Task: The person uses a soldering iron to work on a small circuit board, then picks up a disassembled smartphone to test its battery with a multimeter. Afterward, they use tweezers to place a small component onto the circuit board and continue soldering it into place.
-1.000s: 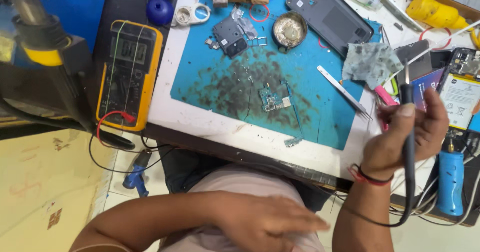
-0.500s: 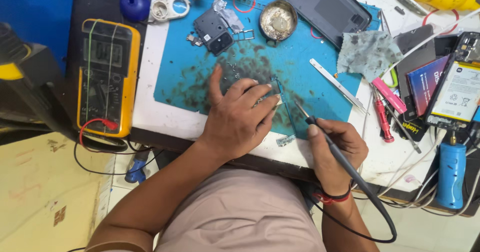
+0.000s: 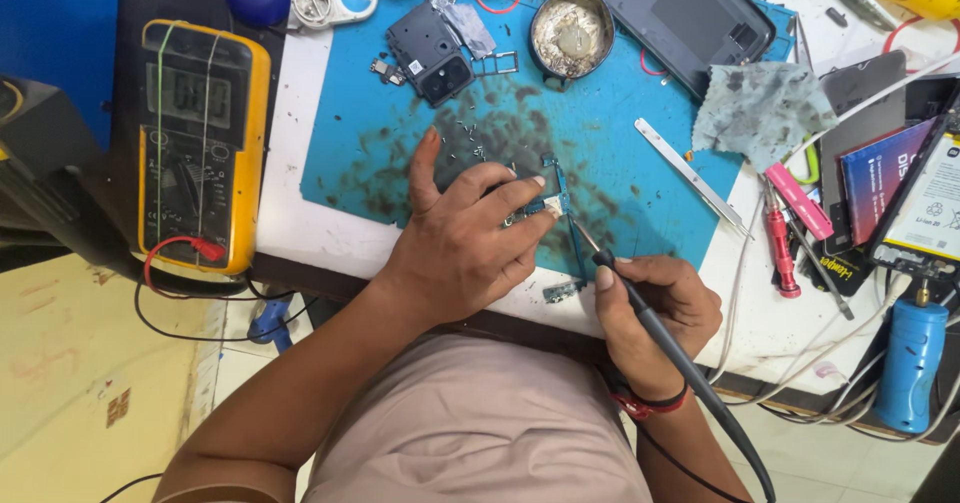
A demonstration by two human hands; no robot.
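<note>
The left hand [image 3: 462, 248] presses its fingers down on a small blue circuit board [image 3: 553, 195] near the front edge of the blue work mat [image 3: 610, 123]. The right hand [image 3: 655, 313] is closed around a black soldering iron [image 3: 660, 338], whose tip touches the board's right side. A yellow multimeter [image 3: 200, 143] lies beyond the mat's left edge, and metal tweezers [image 3: 690, 175] lie towards its right edge.

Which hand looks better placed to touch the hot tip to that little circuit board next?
Probably the right hand: it grips the soldering iron, whose tip sits right beside the small circuit board. The left hand is busy, its fingers pinning that board to the blue mat.
</note>
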